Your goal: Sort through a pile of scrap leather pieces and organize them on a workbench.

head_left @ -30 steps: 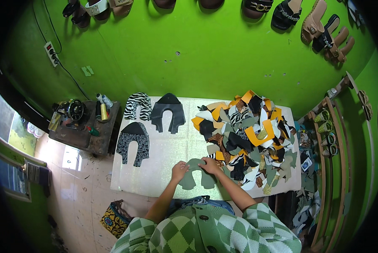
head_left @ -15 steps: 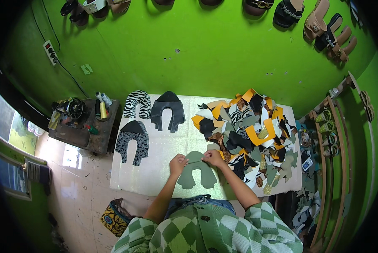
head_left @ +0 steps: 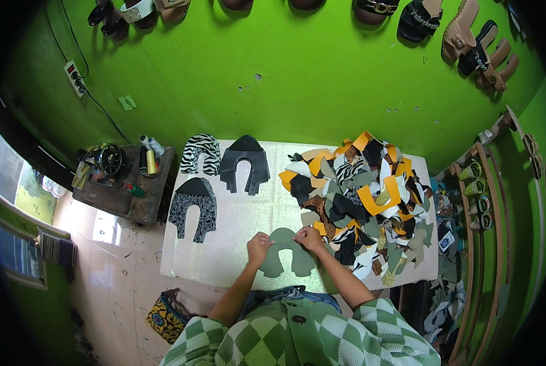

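On the table in front of me lies an olive-green horseshoe-shaped shoe-upper piece [head_left: 272, 263] with two legs toward me. Across its far end sits a rounded green cap piece [head_left: 282, 234], their edges meeting or overlapping. My left hand [head_left: 259, 246] pinches the left side where the two meet. At the opposite side my right hand [head_left: 310, 238] pinches the same edge between thumb and finger. Farther left are three horseshoe-shaped uppers: a zebra-striped one [head_left: 199, 151], a plain black one [head_left: 245, 160], and a black-and-grey patterned one [head_left: 193, 205] with a black cap.
A heap of mixed material scraps [head_left: 352, 201] covers the table's right side, close to my right hand. A sewing machine [head_left: 108, 160] and thread cones [head_left: 150, 160] stand on a dark bench at left. A wooden rack [head_left: 468, 244] holds sandals at right. A patterned bag [head_left: 168, 317] lies on the floor.
The green cap piece has come slightly toward me, closer onto the horseshoe piece. Both hands have shifted a little nearer me, still pinching. The whole view has moved slightly.
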